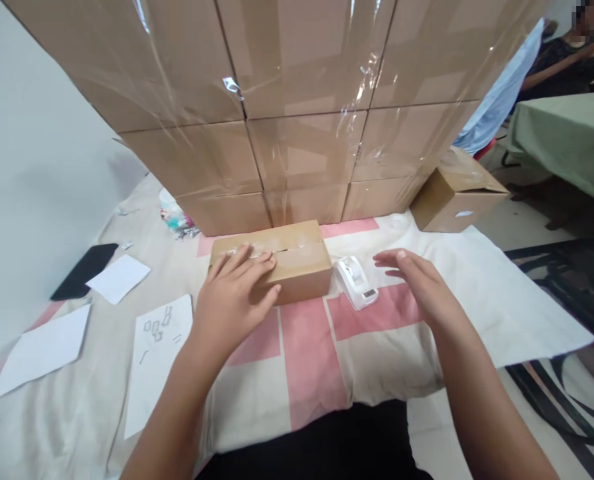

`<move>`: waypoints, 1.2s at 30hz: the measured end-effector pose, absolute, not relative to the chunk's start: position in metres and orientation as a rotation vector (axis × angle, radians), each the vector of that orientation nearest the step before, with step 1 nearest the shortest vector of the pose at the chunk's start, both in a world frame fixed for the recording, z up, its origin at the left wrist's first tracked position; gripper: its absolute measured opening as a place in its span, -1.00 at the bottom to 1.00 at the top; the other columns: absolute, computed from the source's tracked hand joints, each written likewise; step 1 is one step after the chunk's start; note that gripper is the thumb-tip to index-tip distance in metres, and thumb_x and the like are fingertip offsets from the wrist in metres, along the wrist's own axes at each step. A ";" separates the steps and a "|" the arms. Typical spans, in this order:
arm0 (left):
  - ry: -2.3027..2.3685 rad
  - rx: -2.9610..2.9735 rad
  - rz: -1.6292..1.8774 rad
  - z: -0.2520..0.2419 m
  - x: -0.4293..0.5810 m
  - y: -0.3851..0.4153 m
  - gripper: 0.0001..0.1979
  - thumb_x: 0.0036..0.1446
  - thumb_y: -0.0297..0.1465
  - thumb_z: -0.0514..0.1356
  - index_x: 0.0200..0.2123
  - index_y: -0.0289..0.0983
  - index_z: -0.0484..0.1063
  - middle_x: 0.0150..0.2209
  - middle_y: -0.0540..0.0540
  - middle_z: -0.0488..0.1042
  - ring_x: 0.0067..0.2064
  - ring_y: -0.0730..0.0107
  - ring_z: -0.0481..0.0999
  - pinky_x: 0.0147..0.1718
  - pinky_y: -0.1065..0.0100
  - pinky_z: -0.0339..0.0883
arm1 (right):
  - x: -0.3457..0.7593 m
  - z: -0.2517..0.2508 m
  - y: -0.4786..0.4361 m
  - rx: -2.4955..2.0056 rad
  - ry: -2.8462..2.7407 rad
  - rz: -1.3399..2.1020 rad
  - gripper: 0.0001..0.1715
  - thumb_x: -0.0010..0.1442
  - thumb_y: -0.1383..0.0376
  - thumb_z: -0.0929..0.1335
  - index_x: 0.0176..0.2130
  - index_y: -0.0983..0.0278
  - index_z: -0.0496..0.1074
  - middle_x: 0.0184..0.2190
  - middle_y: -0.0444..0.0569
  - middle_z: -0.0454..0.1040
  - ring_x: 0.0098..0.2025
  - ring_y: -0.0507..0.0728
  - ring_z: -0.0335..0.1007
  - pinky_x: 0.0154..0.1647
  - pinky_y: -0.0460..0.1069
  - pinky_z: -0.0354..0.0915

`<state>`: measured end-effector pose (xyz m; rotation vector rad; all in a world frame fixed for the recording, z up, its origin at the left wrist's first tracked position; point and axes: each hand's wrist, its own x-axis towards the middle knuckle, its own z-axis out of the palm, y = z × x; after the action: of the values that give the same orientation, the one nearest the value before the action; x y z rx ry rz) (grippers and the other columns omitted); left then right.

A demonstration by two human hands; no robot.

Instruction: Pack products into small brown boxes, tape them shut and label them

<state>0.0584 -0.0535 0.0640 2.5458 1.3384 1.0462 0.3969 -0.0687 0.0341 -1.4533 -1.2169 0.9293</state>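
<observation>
A small brown cardboard box (301,283) lies closed on the pink and white cloth, with clear tape along its top seam. My left hand (237,287) rests on the left part of its top, fingers spread, holding nothing. Just right of the box sits a white tape dispenser (355,283) with a roll in it. My right hand (411,273) hovers to the right of the dispenser, apart from it, with fingers stretched out and nothing in them.
Behind the box rises a tall stack of cardboard boxes (307,147) wrapped in clear film. Another box (457,197) stands at its right. Sheets of paper (159,353) and a dark phone-like slab (84,272) lie left. A person (561,63) sits beyond a green-covered table (571,133).
</observation>
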 end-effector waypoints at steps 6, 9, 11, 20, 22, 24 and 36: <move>1.261 2.574 1.192 0.060 0.141 -0.098 -0.54 0.21 -0.28 0.27 0.18 -0.18 0.42 0.27 -0.31 0.42 0.40 -0.36 0.20 0.33 -0.38 -0.08 | 0.416 0.021 -0.087 -1.549 -1.009 1.341 -0.39 0.29 -0.19 0.31 -0.05 0.23 0.55 -0.07 0.08 0.64 -0.15 0.18 0.56 -0.14 0.06 0.42; 0.921 2.780 0.926 0.022 0.192 -0.108 -0.40 0.25 -0.23 0.19 0.32 -0.27 0.29 0.34 -0.36 0.34 0.25 -0.16 0.44 0.10 -0.08 0.37 | 0.410 0.033 -0.079 -1.537 -0.811 1.489 -0.50 0.31 -0.11 0.33 -0.11 0.24 0.53 -0.15 0.08 0.66 -0.32 0.09 0.52 -0.32 -0.03 0.40; 0.989 2.810 0.785 -0.006 0.212 -0.099 -0.34 0.25 -0.25 0.20 0.37 -0.29 0.21 0.40 -0.36 0.24 0.34 -0.14 0.35 0.16 -0.02 0.36 | 0.406 0.042 -0.072 -1.543 -0.692 1.605 -0.57 0.33 -0.06 0.33 -0.17 0.24 0.50 -0.26 0.04 0.65 -0.45 0.04 0.45 -0.46 -0.08 0.33; 1.044 2.587 0.852 -0.043 0.213 -0.062 -0.19 0.23 -0.26 0.24 0.44 -0.32 -0.03 0.51 -0.36 -0.07 0.53 -0.10 -0.09 0.42 -0.05 0.03 | 0.396 0.054 -0.061 -1.558 -0.597 1.710 -0.68 0.26 0.10 0.38 -0.40 0.22 0.28 -0.37 0.07 0.64 -0.70 -0.02 0.17 -0.70 -0.09 0.00; 1.156 2.406 0.838 -0.042 0.214 -0.059 -0.08 0.14 -0.24 0.33 0.44 -0.29 -0.05 0.51 -0.41 -0.11 0.51 -0.20 -0.02 0.38 -0.07 0.12 | 0.391 0.055 -0.065 -1.545 -0.690 1.646 -0.67 0.17 0.18 0.46 -0.42 0.24 0.26 -0.33 0.08 0.65 -0.70 -0.08 0.10 -0.66 -0.09 0.04; 1.226 2.243 0.838 -0.041 0.217 -0.055 0.02 0.03 -0.22 0.40 0.43 -0.29 -0.05 0.48 -0.44 -0.06 0.45 -0.23 0.13 0.33 -0.04 0.20 | 0.384 0.058 -0.068 -1.535 -0.762 1.584 -0.58 0.04 0.26 0.54 -0.44 0.24 0.22 -0.37 0.03 0.62 -0.69 -0.13 0.00 -0.65 -0.10 0.00; 1.213 2.203 0.862 -0.045 0.217 -0.048 0.15 -0.14 -0.15 0.46 0.44 -0.22 -0.04 0.34 -0.34 0.16 0.31 -0.14 0.30 0.29 0.04 0.20 | 0.361 0.053 -0.088 -1.613 -0.810 1.276 -0.26 -0.25 0.21 0.67 -0.40 0.16 0.10 -0.69 -0.35 0.22 -0.70 -0.14 -0.13 -0.66 -0.12 -0.22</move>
<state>0.2166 -0.0477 -0.0448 2.2030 1.2133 0.8617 0.3609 -0.0879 0.0528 -1.6129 -0.8097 1.2759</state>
